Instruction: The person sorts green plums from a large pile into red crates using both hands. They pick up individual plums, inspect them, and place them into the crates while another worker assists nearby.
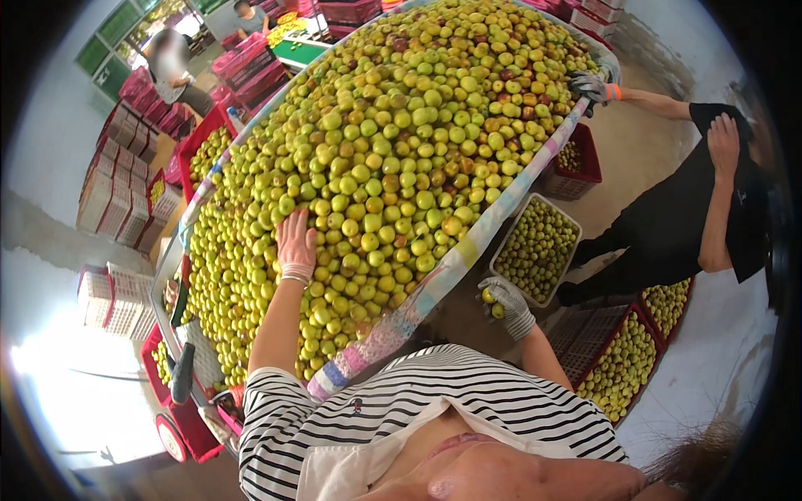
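Note:
A large heap of small round yellow-green fruit (388, 156), some blushed dark red, fills a broad bin with a padded, patterned cloth rim (438, 288). My left hand (296, 244), in a thin pale-pink glove, lies flat on the heap with its thumb apart and nothing in its grasp. Beyond the near rim, my right hand (510, 304), in a grey striped glove, holds a few fruits (497, 310) by its fingers. Just past that hand stands a pale crate (493, 262) of smaller-looking, darker green fruit (537, 247) on the floor.
A co-worker in black (664, 194) stands at right, one gloved hand (592, 87) on the bin's far corner. Red crates (661, 347) of fruit stand at lower right; another red crate (576, 178) sits below the rim. Stacked crates (116, 194) line the left wall. Two people work farther back.

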Demonstrator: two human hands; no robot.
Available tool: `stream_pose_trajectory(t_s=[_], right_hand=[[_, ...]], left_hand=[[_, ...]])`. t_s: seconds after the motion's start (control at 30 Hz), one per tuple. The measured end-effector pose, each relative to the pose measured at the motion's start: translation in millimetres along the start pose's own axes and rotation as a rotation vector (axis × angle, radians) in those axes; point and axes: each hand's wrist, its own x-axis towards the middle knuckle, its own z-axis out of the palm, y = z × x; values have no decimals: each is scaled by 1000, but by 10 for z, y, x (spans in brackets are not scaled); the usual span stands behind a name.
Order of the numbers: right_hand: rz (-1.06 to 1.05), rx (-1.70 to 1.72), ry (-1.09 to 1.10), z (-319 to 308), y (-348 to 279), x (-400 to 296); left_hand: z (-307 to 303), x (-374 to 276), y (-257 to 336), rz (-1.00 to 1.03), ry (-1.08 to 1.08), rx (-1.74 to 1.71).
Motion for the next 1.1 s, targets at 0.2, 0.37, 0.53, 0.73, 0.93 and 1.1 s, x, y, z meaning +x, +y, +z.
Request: stream_pose_trajectory(t_s=[0.2,0.37,0.53,0.73,0.93,1.1], right_hand=[[-61,15,-14,-7,-351,153],[-93,29,71,-366,-583,353],[-163,16,89,-581,-791,761],[-827,-812,-78,-100,-1792,1398],[-1106,-1134,-176,160,-1908,1905],[-1156,-1040,-292,129,-2144,2130]], left_hand=[[264,198,-48,-89,88,-57],[80,231,206,-174,124,-197],[-207,323,1079,-312,342,-749],[384,663,2896,-525,-193,-2018],[361,1076,3312,-834,-401,-2532],[513,1145,3191,-924,-262,-2525]])
